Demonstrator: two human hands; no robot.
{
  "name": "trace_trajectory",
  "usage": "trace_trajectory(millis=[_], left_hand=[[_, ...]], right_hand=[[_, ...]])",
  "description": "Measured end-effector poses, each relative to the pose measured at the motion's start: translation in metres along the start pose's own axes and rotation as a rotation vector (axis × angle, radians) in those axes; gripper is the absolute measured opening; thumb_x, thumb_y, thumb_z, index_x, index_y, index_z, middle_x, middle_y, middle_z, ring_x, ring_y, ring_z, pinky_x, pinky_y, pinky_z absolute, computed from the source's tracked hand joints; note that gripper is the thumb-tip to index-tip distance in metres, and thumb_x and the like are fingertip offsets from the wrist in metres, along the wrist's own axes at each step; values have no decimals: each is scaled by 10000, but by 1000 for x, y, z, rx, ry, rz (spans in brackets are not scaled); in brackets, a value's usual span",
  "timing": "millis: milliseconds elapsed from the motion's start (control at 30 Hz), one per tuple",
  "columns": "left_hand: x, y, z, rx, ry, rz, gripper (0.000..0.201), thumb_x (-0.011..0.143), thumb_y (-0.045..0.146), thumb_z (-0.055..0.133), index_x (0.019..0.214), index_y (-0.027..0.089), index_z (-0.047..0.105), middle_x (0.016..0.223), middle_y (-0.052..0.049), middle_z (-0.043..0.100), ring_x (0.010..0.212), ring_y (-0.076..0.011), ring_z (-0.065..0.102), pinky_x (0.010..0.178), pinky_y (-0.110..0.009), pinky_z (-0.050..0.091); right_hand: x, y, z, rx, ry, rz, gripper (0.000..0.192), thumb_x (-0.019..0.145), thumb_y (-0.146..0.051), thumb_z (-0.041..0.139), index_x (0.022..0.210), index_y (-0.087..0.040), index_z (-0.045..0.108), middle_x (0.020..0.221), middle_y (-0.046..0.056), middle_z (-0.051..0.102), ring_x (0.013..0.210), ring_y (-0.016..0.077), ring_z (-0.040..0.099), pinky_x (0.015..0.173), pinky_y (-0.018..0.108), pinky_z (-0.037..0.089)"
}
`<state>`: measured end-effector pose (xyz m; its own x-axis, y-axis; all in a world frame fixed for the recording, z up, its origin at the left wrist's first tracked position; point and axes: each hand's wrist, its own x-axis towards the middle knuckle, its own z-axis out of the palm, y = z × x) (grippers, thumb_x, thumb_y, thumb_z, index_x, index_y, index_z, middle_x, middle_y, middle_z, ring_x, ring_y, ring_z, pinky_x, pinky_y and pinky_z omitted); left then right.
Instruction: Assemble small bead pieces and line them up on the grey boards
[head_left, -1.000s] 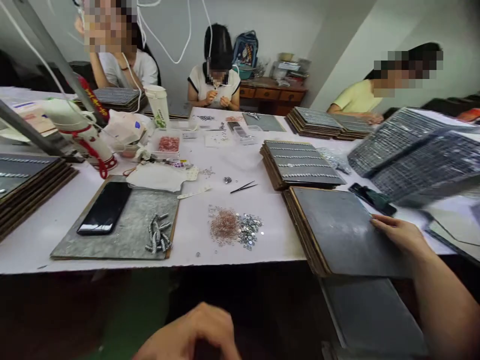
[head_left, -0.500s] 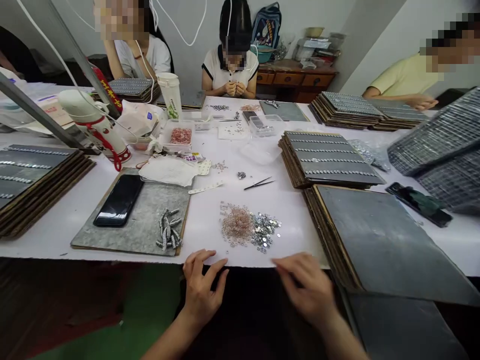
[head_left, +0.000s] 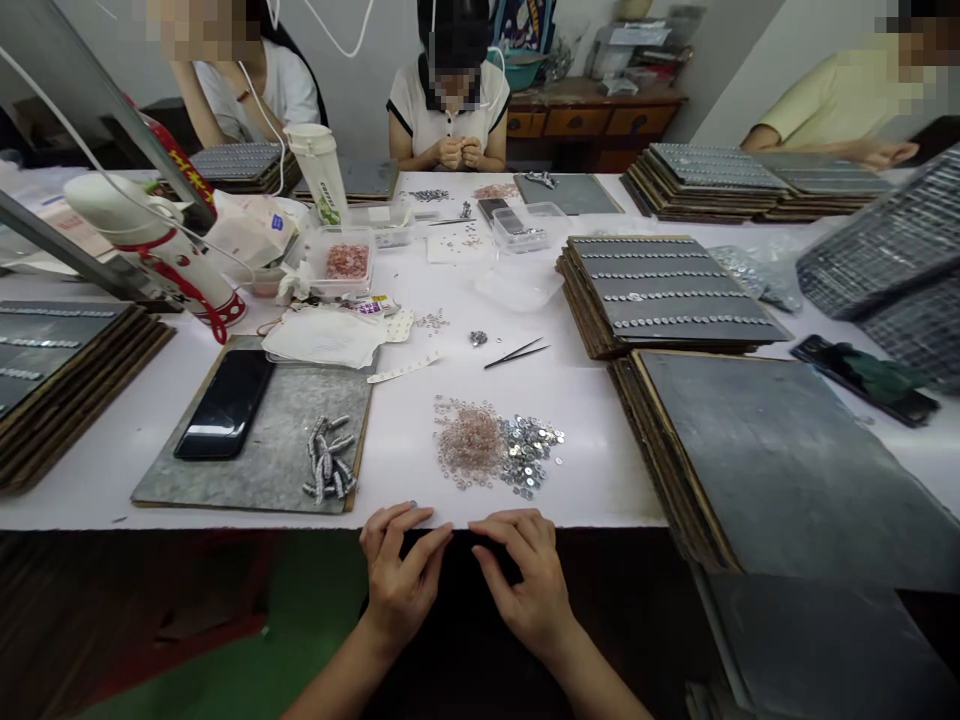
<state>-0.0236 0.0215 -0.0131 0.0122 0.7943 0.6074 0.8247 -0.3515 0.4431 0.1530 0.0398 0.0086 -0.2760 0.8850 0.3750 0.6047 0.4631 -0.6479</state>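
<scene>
Both hands are at the near edge of the white table, empty: the left hand lies with fingers spread loosely, fingertips on the edge, and the right hand sits just beside it, fingers relaxed, holding nothing. Just beyond the fingertips sits the pile of pink beads, touching the heap of silver sequins, both loose and unsorted. The tweezers lie untouched farther up. To the left, a grey board carries a phone and a small cluster of finished beaded pieces. To the right, the top dark board is bare, the stack behind it filled with rows. By my reckoning, plenty remains.
</scene>
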Motion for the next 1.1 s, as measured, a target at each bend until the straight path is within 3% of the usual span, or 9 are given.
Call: trace_trajectory(millis=[200, 333, 433, 533, 767, 833, 933, 1100], left_hand=[[1, 15, -13, -247, -31, -87, 177, 819, 108, 669, 901, 259, 710, 852, -36, 640, 842, -195, 576, 782, -364, 480], [1, 27, -19, -574, -165, -272, 93, 829, 133, 649, 849, 215, 688, 731, -12, 601, 712, -157, 570, 638, -273, 465], [1, 31, -19, -766, -342, -532, 90, 853, 219, 637, 776, 185, 670, 684, -2, 576, 646, -134, 542, 605, -245, 435], [0, 32, -16, -886, -471, -753, 180, 840, 309, 658, 734, 163, 660, 666, -4, 578, 618, -118, 502, 594, -230, 406], [-5, 35, -6, -1121, -570, -1089, 281, 763, 406, 731, 732, 154, 613, 499, 65, 462, 414, -46, 340, 416, -174, 279], [-3, 36, -5, -1202, -599, -1173, 306, 739, 421, 749, 726, 159, 591, 447, 88, 417, 369, -36, 286, 380, -167, 247], [0, 38, -6, -1296, -638, -1249, 332, 708, 427, 772, 708, 164, 568, 419, 95, 401, 354, -34, 265, 364, -162, 249], [0, 38, -5, -1347, -633, -1270, 331, 687, 416, 787, 701, 160, 578, 434, 97, 392, 363, -35, 257, 354, -162, 261]], right_hand=[[-4, -1, -4, -54, -123, -54, 364, 906, -371, 538, 1267, -326, 555, 1122, 43, 608, 1000, 213, 531, 832, 373, 407], [-6, -2, -11, -3, -177, -68, 204, 909, -376, 548, 1077, -315, 646, 1145, 43, 590, 1044, 224, 493, 854, 384, 404], [-9, -1, -16, 54, -129, -73, 107, 900, -317, 571, 857, -264, 654, 1099, 41, 596, 1023, 219, 490, 847, 382, 413], [-12, 2, -19, 83, -54, -61, 88, 876, -239, 589, 801, -249, 633, 1048, 39, 597, 991, 211, 496, 834, 375, 426], [-23, 18, -27, 28, 266, 48, 126, 877, -175, 538, 837, -254, 627, 937, 40, 581, 922, 203, 505, 804, 368, 417], [-24, 19, -28, 4, 212, -16, 110, 884, -272, 564, 950, -259, 651, 989, 51, 584, 945, 209, 503, 817, 369, 422], [-24, 15, -26, -57, 95, -175, 266, 844, -406, 645, 1080, -286, 668, 1048, 51, 591, 974, 208, 496, 842, 357, 425], [-18, 6, -20, -1, 176, -213, 100, 880, -242, 622, 879, -275, 716, 914, 33, 608, 918, 177, 490, 821, 322, 420]])
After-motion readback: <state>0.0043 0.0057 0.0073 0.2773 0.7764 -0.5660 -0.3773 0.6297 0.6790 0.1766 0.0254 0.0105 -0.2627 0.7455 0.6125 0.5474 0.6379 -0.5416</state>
